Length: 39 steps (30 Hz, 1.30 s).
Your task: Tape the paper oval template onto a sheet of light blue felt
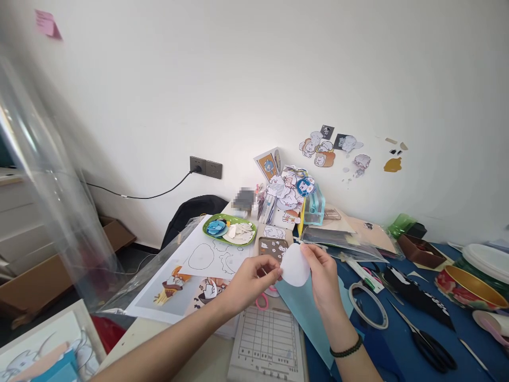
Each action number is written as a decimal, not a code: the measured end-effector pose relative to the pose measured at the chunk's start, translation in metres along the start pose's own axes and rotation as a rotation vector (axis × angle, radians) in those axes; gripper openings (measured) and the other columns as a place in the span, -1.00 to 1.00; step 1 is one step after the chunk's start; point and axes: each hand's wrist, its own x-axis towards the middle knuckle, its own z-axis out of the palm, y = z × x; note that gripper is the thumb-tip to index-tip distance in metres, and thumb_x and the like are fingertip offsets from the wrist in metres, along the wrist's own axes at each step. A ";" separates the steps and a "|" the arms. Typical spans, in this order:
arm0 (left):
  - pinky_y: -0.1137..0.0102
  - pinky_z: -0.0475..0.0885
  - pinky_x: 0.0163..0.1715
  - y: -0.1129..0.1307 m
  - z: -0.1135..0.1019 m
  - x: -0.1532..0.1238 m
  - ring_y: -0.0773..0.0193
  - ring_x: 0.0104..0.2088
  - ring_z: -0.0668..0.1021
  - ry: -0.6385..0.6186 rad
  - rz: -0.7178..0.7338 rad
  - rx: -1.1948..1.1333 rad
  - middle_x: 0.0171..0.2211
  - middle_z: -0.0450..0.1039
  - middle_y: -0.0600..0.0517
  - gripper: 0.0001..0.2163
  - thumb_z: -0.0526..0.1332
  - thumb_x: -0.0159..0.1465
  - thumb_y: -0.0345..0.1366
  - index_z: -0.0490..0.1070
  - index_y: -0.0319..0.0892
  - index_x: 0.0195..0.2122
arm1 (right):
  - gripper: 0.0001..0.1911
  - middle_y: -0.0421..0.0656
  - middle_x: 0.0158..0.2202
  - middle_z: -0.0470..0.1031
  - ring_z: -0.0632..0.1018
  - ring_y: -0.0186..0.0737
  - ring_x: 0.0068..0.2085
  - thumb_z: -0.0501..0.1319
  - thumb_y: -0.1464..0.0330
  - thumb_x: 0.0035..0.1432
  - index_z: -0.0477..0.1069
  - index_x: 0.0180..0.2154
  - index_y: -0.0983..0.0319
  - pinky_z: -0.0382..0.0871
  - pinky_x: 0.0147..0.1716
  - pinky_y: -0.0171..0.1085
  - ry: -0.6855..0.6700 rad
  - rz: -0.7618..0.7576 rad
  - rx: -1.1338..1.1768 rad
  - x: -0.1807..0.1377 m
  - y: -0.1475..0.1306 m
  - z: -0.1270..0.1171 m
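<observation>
A white rounded paper cutout (pixel 295 265) is held up over the desk between both hands. My left hand (pixel 250 278) pinches its left edge with thumb and fingers closed. My right hand (pixel 324 276), with a dark bead bracelet on the wrist, grips its right edge. Under the cutout lies a light blue paper sheet (pixel 308 313) and pink-handled scissors (pixel 262 301). A lined form sheet (pixel 265 345) lies below my hands.
A green tray (pixel 228 229) of paper scraps, printed drawing sheets (pixel 214 257), a tape roll (pixel 368 305), black scissors (pixel 427 342), bowls (pixel 469 286) at right and a pile of cartoon cutouts (pixel 290 193) crowd the desk. Clear plastic film (pixel 47 175) hangs at left. Cardboard box (pixel 35 281) on floor.
</observation>
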 end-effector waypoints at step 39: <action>0.42 0.23 -0.38 0.003 -0.001 -0.003 0.31 -0.41 0.35 0.197 0.221 0.373 -0.43 0.34 0.07 -0.75 -0.02 0.37 -0.17 0.33 -0.17 -0.34 | -0.78 -0.08 -0.31 0.60 0.56 -0.07 -0.23 0.23 0.23 0.09 0.58 -0.31 0.22 0.45 -0.21 -0.14 -0.342 -0.082 -0.311 -0.016 -0.003 0.015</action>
